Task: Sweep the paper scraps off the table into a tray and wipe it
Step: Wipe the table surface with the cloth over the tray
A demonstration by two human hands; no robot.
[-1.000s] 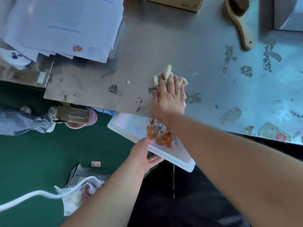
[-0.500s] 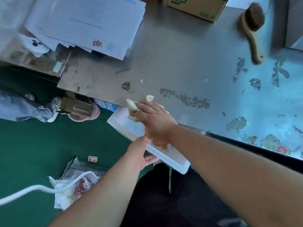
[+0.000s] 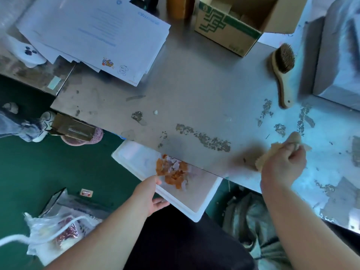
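Note:
A white tray [image 3: 196, 210] sits half under the near edge of the metal table [image 3: 194, 98]. Orange and white paper scraps [image 3: 173, 172] lie heaped in it. My left hand [image 3: 151, 193] grips the tray's near rim, thumb on top. My right hand [image 3: 283, 162] is closed on a crumpled beige cloth [image 3: 272, 151], blurred, and presses it on the table to the right of the tray. One small white scrap [image 3: 155, 112] lies on the tabletop further in.
A wooden brush [image 3: 282, 69] lies at the back right, a cardboard box [image 3: 231, 22] behind it. A stack of white papers [image 3: 93, 34] covers the back left. Patches of old residue [image 3: 206, 139] mark the table. A plastic bag [image 3: 58, 228] lies on the green floor.
My right hand with the cloth has moved from the table edge over the tray to the right across the tabletop. The scraps now lie uncovered in the tray. My left hand keeps its hold.

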